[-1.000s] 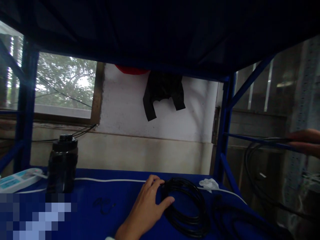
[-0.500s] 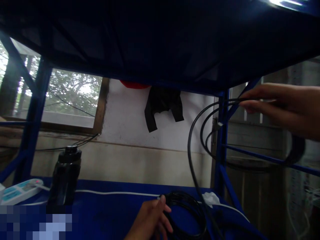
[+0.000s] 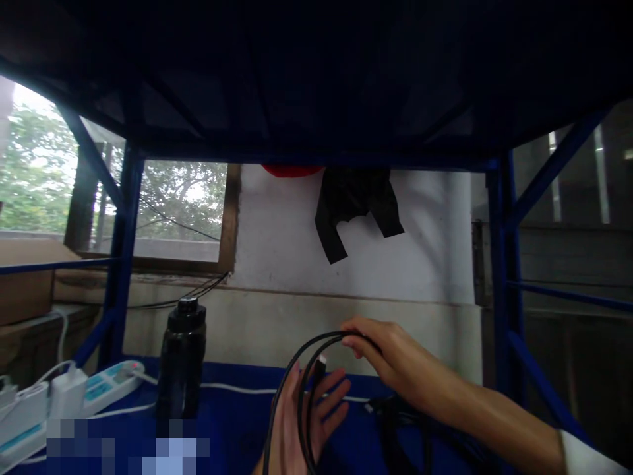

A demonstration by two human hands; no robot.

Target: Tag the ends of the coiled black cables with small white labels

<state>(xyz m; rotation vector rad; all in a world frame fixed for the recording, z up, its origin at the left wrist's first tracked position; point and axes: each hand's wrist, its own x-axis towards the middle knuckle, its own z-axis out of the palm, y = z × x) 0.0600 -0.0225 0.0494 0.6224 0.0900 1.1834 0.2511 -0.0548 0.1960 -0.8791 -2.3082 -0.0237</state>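
My right hand (image 3: 380, 349) pinches loops of a black cable (image 3: 295, 359) between thumb and fingers, in the lower middle of the view. The loops arch down to the left, across the palm of my left hand (image 3: 316, 409). That hand is raised, palm up, with its fingers spread. A connector (image 3: 320, 363) at a cable end shows by its fingers. More black cable (image 3: 410, 419) lies on the blue shelf below my right forearm, partly hidden by it.
On the blue shelf (image 3: 232, 422), a dark bottle (image 3: 181, 359) stands left of my hands. Power strips (image 3: 106, 389) with white plugs lie further left. Blue posts (image 3: 504, 277) flank both sides, and an upper shelf (image 3: 316, 79) hangs overhead. Black cloth (image 3: 359, 198) hangs at the wall.
My right hand has come down and left with the cable loops. My left hand has risen and turned its palm up under them. The view has shifted to the right side less, showing more at left.
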